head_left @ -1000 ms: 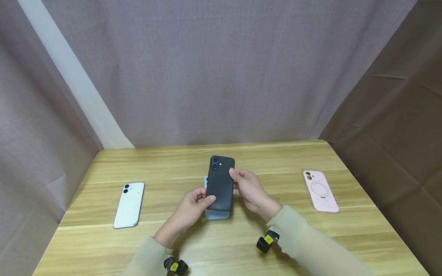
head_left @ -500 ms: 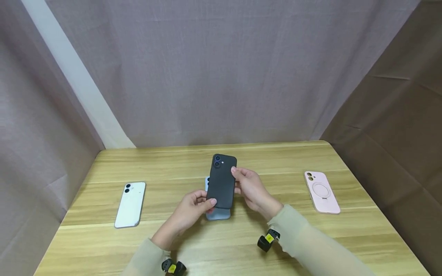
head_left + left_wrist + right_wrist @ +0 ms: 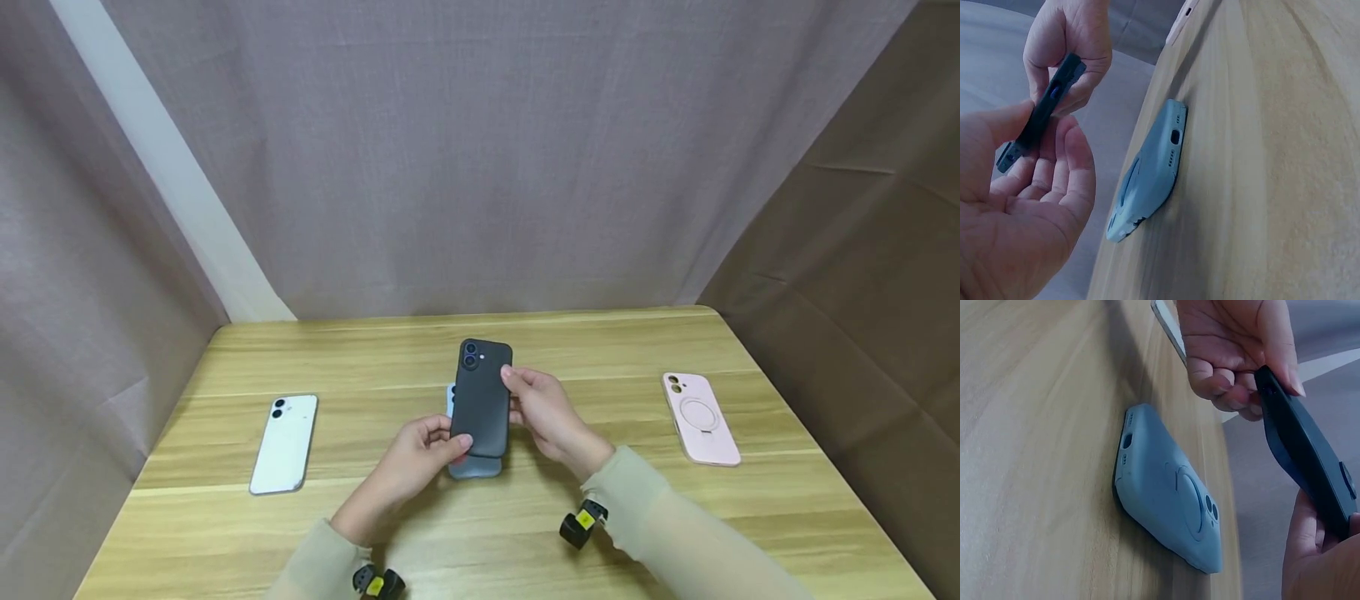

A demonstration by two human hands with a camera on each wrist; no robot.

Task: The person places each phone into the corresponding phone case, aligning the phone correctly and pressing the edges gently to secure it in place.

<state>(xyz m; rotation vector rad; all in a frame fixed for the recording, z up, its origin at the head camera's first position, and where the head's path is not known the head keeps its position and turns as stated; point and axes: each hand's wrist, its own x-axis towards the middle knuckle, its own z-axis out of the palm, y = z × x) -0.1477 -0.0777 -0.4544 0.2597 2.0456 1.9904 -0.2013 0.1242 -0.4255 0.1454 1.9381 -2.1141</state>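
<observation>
Above the table, both hands hold a black phone case [image 3: 482,404] with its back turned up. Two round lenses show at its top left, and a dark blue edge along its underside in the right wrist view looks like a phone inside. My left hand [image 3: 422,452] pinches the lower left corner, thumb on the back. At the upper right side, my right hand [image 3: 542,410] grips the edge between thumb and fingers. Directly below lies a light blue phone case [image 3: 1163,478] with a ring on its back and a dark edge underneath, apart from the black one and partly hidden in the head view.
A white phone [image 3: 283,444] lies back up on the left of the wooden table [image 3: 187,542]. On the right lies a pink phone case [image 3: 701,419] with a ring on its back. Grey curtains [image 3: 480,167] hang behind the table's far edge.
The black phone case rose slightly, then dropped back a little, staying in both hands. The grips look the same, and the things on the table have not moved.
</observation>
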